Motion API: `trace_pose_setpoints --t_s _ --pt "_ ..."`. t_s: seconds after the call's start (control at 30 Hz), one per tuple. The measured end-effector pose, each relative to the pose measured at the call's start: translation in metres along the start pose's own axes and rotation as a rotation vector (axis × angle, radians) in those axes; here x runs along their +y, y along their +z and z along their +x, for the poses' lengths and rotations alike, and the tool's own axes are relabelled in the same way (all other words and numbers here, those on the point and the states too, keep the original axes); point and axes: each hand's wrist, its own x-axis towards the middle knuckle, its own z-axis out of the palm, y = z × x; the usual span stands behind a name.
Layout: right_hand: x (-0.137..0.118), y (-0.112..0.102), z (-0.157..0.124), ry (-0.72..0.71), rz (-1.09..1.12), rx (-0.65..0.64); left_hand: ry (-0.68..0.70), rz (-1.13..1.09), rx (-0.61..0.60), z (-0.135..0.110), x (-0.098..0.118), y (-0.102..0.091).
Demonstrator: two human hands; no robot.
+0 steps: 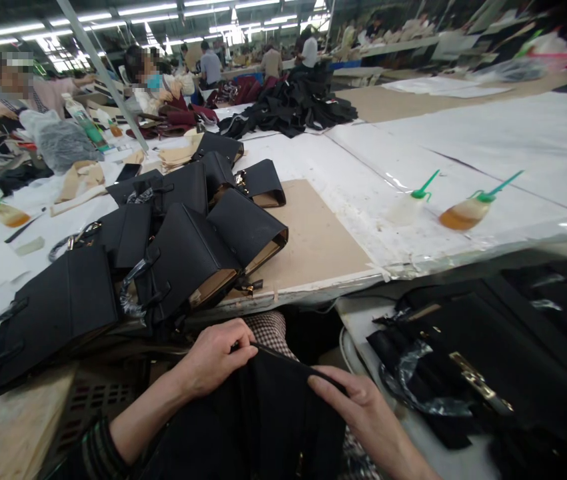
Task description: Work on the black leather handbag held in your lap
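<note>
A black bag piece (283,393) lies across my lap, its upper edge stretched between both hands. My left hand (218,357) pinches that edge at its left end, fingers curled. On the right, my right hand (356,400) grips the same edge between thumb and fingers, the thumb on the near side. Part of a gold zipper pull (300,461) shows low on the black piece. Checked cloth (271,331) is visible behind it, over my legs. How far the piece extends below is hidden by the bottom of the view.
Several black handbags (188,260) are heaped on the table's left part, beside a brown board (308,233). Two glue bottles (466,215) stand farther right. More black bags with gold hardware (481,381) lie at my right. Co-workers (151,80) sit across the table.
</note>
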Motion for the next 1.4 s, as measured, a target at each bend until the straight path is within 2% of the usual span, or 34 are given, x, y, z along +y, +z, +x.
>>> trace_pose_setpoints --t_s 0.33,0.7,0.8,0.93,1.0,1.07,1.17,1.23,1.3,1.4 --pt "0.007 0.001 -0.002 -0.047 -0.085 0.072 -0.047 0.095 0.003 0.002 0.004 0.003" --pt "0.006 0.012 0.002 -0.027 -0.14 0.26 -0.043 0.057 0.004 0.004 0.007 0.004" --pt "0.007 0.012 0.002 -0.014 -0.143 0.238 -0.054 0.061 0.019 0.004 0.005 0.007" --pt "-0.003 0.003 0.005 0.018 -0.151 0.096 -0.082 0.077 0.039 0.003 0.002 0.009" --pt "-0.014 -0.004 0.008 -0.014 -0.263 0.001 -0.098 0.082 0.053 0.002 0.001 0.009" --pt "-0.025 -0.008 0.012 -0.076 -0.505 -0.054 -0.109 0.084 0.066 0.002 0.001 0.009" --pt "-0.04 -0.003 0.021 -0.157 -0.981 -0.05 -0.111 0.093 0.067 0.002 0.002 0.01" --pt "-0.047 0.007 0.029 -0.185 -1.192 -0.054 -0.106 0.105 0.058 0.003 0.004 0.011" --pt "-0.053 0.017 0.037 -0.198 -1.252 -0.076 -0.103 0.113 0.05 0.004 0.005 0.011" --pt "-0.059 0.024 0.048 -0.182 -1.127 -0.109 -0.106 0.092 0.056 0.002 0.006 0.01"
